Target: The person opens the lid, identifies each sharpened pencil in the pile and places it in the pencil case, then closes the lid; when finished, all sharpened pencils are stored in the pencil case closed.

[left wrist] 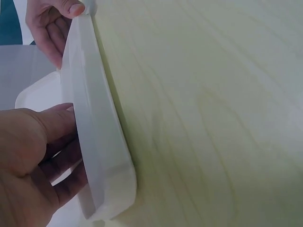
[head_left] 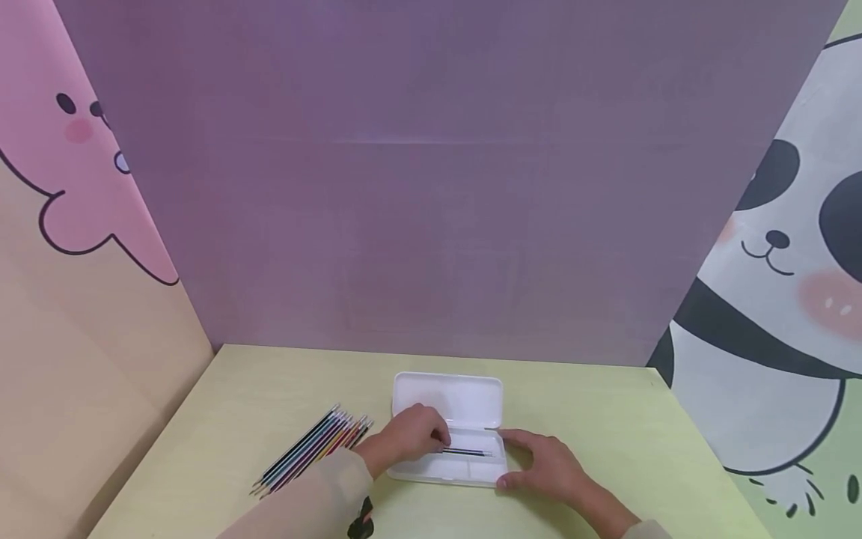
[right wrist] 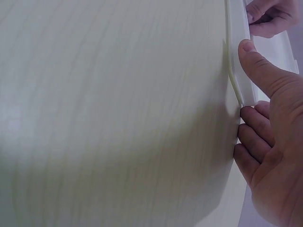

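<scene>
A white pencil case (head_left: 465,400) lies opened flat on the table, its lid folded back. Reaching into its tray, the left hand (head_left: 416,433) pinches the left end of a dark pencil (head_left: 468,452); the rest of that pencil points right along the tray. The front wall hides the fingertips in the left wrist view. Around the right end of the case is the right hand (head_left: 548,468), thumb at the front corner and fingers along the side. In the right wrist view its thumb (right wrist: 259,66) presses the case wall (right wrist: 239,52).
Left of the case, a bundle of several colored pencils (head_left: 313,449) lies slanted on the pale wooden table (head_left: 592,404), partly behind the left sleeve (head_left: 310,498). A purple panel (head_left: 431,224) rises at the table's back edge. Panels with cartoon animals flank both sides.
</scene>
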### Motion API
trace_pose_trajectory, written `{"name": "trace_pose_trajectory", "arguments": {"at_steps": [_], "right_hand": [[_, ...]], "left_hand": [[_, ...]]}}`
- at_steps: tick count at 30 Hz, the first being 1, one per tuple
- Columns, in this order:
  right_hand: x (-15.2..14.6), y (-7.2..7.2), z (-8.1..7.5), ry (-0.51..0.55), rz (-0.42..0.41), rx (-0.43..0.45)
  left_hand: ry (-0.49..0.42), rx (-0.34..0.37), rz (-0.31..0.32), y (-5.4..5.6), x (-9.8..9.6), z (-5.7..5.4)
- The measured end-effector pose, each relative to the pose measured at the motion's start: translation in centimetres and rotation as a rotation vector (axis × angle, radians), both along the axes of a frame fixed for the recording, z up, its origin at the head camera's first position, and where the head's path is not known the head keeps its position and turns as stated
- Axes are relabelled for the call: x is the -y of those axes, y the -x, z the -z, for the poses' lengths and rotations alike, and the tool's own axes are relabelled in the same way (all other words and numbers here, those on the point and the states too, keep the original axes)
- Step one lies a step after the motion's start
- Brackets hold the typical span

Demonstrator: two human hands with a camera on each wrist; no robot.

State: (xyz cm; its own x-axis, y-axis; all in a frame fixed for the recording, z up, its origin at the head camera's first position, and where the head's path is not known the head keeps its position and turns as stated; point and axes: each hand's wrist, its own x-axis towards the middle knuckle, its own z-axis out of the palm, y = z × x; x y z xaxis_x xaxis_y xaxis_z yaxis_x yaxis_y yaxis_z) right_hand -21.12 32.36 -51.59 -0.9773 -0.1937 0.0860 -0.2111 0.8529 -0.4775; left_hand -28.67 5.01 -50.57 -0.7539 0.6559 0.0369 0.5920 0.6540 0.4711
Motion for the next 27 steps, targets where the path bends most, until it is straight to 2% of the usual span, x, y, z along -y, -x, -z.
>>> {"name": "trace_pose_trajectory", "arguments": {"at_steps": [5, 10, 17, 24, 27], "right_hand": [[0.1, -0.1, -0.1, -0.005, 0.0, -0.001], [0.1, -0.1, -0.1, -0.009, 0.003, 0.006], [0.1, -0.1, 0.0, -0.001, 0.013, 0.006], [0.2, 0.1, 0.2, -0.012, 0.027, 0.003], [0.2, 0.1, 0.2, -0.014, 0.02, -0.003]], "left_hand": [[-0.073, 0.048, 0.032, 0.5, 0.9, 0.5], [-0.182, 0.105, 0.044, 0.9, 2.4, 0.3], [-0.277, 0.16, 0.026, 0.9, 5.8, -1.4], [-0.316, 0.234, -0.023, 1.3, 10.2, -3.1], [-0.331, 0.252, -0.034, 1.6, 12.3, -3.4]]}}
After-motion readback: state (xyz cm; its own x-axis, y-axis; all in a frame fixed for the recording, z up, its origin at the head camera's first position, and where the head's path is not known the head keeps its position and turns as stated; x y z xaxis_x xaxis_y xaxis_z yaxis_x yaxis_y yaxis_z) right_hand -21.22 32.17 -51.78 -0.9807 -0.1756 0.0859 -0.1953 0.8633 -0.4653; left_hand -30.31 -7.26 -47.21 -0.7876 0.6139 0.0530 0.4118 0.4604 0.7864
